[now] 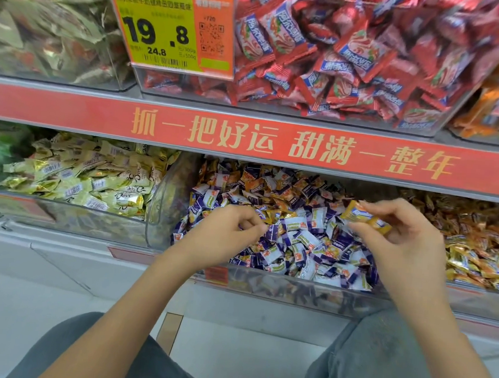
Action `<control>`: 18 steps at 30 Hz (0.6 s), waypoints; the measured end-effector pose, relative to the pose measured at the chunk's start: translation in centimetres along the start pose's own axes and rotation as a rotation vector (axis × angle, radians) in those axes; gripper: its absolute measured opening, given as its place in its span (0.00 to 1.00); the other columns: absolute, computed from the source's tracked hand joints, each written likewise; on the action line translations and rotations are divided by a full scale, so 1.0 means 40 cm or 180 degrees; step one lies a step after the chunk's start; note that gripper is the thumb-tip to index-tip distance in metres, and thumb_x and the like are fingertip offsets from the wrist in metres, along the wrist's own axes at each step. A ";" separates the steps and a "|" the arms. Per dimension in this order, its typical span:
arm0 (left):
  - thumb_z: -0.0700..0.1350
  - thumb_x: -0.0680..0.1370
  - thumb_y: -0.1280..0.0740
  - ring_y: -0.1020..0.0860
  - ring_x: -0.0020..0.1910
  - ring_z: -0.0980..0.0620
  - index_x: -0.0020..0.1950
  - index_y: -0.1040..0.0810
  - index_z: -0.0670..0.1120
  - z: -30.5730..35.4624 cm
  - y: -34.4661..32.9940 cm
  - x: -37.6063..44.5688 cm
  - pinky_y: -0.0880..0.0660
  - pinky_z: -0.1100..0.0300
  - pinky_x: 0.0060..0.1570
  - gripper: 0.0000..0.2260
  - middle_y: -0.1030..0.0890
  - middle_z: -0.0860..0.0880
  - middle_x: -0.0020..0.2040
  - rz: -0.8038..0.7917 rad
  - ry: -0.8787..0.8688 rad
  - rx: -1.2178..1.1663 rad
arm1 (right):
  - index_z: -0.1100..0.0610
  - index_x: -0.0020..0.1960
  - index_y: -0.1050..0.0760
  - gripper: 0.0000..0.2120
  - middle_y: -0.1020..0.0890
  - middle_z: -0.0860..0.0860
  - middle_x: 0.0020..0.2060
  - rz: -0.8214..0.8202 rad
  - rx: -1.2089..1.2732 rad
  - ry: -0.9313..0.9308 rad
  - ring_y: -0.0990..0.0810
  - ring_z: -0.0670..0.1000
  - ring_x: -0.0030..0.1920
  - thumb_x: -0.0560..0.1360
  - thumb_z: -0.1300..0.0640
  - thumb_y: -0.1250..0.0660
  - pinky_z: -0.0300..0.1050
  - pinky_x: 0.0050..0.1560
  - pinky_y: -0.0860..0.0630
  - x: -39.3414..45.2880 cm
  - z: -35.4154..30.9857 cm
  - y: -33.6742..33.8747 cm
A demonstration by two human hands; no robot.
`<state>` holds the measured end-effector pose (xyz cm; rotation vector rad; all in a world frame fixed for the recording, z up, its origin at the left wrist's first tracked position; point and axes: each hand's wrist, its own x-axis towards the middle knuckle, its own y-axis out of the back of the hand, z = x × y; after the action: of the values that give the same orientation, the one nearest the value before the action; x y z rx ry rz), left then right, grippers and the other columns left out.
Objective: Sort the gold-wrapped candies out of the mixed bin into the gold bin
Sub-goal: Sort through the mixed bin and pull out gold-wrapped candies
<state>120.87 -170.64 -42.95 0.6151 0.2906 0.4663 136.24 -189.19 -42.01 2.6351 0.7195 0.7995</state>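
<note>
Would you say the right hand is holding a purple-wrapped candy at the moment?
No, the right hand pinches a gold-wrapped candy above the mixed bin.

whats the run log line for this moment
right hand: pinches gold candy | left hand: picking in mixed bin | gold bin: right of it

Gold candy (365, 217) held above mixed bin (294, 291).

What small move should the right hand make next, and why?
Probably carry the gold candy rightward and drop it in the gold bin. The right hand already pinches it above the mixed bin, and the gold bin lies just right of that hand.
</note>
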 end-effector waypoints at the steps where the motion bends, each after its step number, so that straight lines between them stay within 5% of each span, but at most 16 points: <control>1: 0.51 0.78 0.35 0.21 0.39 0.55 0.46 0.20 0.48 -0.004 0.000 -0.002 0.22 0.53 0.47 0.08 0.18 0.50 0.39 0.0023 -0.0013 -0.0019 | 0.49 0.42 0.23 0.11 0.21 0.48 0.43 0.0068 -0.0105 0.0162 0.23 0.44 0.43 0.68 0.62 0.25 0.37 0.38 0.28 -0.008 -0.001 0.008; 3: 0.50 0.77 0.33 0.25 0.33 0.57 0.44 0.20 0.48 -0.004 -0.008 -0.015 0.24 0.55 0.41 0.07 0.21 0.50 0.35 0.0069 -0.0072 -0.0114 | 0.50 0.44 0.24 0.12 0.23 0.49 0.42 0.0298 -0.0396 0.0412 0.26 0.35 0.45 0.68 0.64 0.25 0.31 0.39 0.30 -0.021 -0.004 0.011; 6: 0.52 0.76 0.32 0.31 0.28 0.58 0.40 0.21 0.50 -0.009 -0.032 -0.050 0.30 0.57 0.33 0.08 0.26 0.53 0.29 0.0214 -0.0232 0.0116 | 0.56 0.47 0.22 0.10 0.20 0.52 0.44 0.0992 -0.0078 0.0133 0.24 0.36 0.43 0.69 0.64 0.26 0.27 0.43 0.31 -0.011 0.021 0.044; 10: 0.59 0.75 0.34 0.28 0.29 0.56 0.34 0.25 0.54 -0.025 -0.050 -0.085 0.29 0.56 0.32 0.13 0.23 0.54 0.31 0.0506 -0.0359 0.0771 | 0.59 0.49 0.20 0.09 0.20 0.51 0.39 0.1328 -0.0347 -0.0598 0.29 0.40 0.30 0.70 0.59 0.26 0.32 0.31 0.35 0.018 0.101 0.121; 13: 0.61 0.74 0.34 0.27 0.32 0.57 0.34 0.24 0.54 -0.020 -0.046 -0.093 0.30 0.58 0.32 0.14 0.23 0.57 0.34 0.0527 -0.0438 0.0856 | 0.61 0.54 0.19 0.13 0.21 0.56 0.36 0.0392 -0.1403 -0.0983 0.25 0.53 0.33 0.71 0.57 0.26 0.44 0.33 0.33 0.049 0.157 0.154; 15: 0.67 0.69 0.35 0.26 0.38 0.58 0.37 0.22 0.54 -0.021 -0.042 -0.097 0.29 0.59 0.35 0.17 0.23 0.59 0.38 0.0426 -0.0508 0.0928 | 0.59 0.63 0.23 0.20 0.17 0.56 0.50 -0.0500 -0.1601 -0.0958 0.20 0.58 0.50 0.73 0.58 0.28 0.44 0.45 0.29 0.071 0.172 0.164; 18: 0.75 0.62 0.43 0.26 0.41 0.59 0.40 0.21 0.55 -0.029 -0.042 -0.096 0.27 0.59 0.39 0.26 0.22 0.59 0.38 0.0260 -0.0580 0.1277 | 0.51 0.68 0.29 0.20 0.27 0.53 0.68 -0.1735 -0.1924 -0.0854 0.29 0.56 0.67 0.77 0.56 0.33 0.47 0.66 0.34 0.108 0.203 0.148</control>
<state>117.66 -173.19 -44.42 1.0577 0.1860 0.4295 146.30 -192.87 -44.22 1.8312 0.8891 0.4047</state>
